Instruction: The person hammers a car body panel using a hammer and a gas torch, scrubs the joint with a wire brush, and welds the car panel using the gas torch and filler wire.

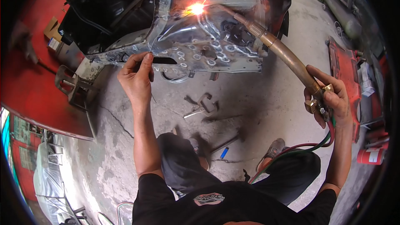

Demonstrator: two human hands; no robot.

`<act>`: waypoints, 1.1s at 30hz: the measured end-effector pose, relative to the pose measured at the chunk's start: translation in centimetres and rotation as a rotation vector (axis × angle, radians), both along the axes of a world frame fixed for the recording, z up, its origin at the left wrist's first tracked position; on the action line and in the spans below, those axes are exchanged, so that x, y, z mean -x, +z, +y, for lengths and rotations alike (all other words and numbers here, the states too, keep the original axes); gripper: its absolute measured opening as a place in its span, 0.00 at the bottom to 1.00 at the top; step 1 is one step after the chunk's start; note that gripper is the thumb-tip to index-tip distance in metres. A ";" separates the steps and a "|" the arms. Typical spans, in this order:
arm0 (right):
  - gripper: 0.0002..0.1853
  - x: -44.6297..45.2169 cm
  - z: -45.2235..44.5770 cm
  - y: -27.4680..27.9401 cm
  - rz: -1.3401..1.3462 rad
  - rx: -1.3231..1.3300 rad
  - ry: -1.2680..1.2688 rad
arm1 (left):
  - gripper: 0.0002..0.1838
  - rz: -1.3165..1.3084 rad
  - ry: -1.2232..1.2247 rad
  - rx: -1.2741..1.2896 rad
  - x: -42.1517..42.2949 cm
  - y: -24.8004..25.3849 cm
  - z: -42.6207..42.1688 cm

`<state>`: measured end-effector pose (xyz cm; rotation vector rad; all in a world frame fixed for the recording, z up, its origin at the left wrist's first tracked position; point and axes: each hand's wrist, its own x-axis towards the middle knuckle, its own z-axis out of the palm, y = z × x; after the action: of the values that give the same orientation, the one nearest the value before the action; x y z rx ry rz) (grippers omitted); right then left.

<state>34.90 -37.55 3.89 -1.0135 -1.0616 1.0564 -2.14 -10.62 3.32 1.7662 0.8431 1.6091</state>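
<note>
A brass gas torch (287, 54) runs up and left from my right hand (331, 98), whose fingers are wrapped round its valve end. Its tip points at a bright orange glow (196, 9) on a grey sheet-metal car body part (208, 54). My left hand (139, 68) pinches a thin wire or rod (152, 46) between thumb and fingers, close to the panel's lower left edge. The wire's upper end is too thin to follow up to the glow. Red and green hoses (308, 146) hang from the torch's valve end.
On the concrete floor lie a clamp (208, 103), a hammer-like tool (225, 141) and a blue object (224, 153). A red panel (62, 96) stands at left beside a metal stand (73, 85). Grey cylinders (343, 14) and a red can (371, 156) are at right.
</note>
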 end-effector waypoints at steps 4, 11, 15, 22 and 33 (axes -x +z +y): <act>0.40 0.0 0.1 -0.1 0.002 -0.006 -0.006 | 0.08 0.004 -0.001 -0.001 0.1 -0.1 0.1; 0.40 -0.1 0.1 -0.3 0.005 -0.008 0.009 | 0.10 0.040 0.003 0.007 0.1 0.1 -0.2; 0.40 -0.2 0.2 -0.4 0.006 -0.019 0.009 | 0.10 0.042 0.009 -0.001 0.1 0.1 -0.1; 0.40 -0.1 0.2 -0.5 0.004 -0.015 0.011 | 0.10 0.043 0.003 0.001 0.1 -0.1 0.1; 0.40 0.0 0.2 -0.6 0.012 -0.013 -0.017 | 0.08 0.002 0.004 0.000 -0.1 -0.1 0.2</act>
<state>34.85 -37.32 3.29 -1.0030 -1.0474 1.0394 -2.07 -10.38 3.25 1.7675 0.8482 1.6094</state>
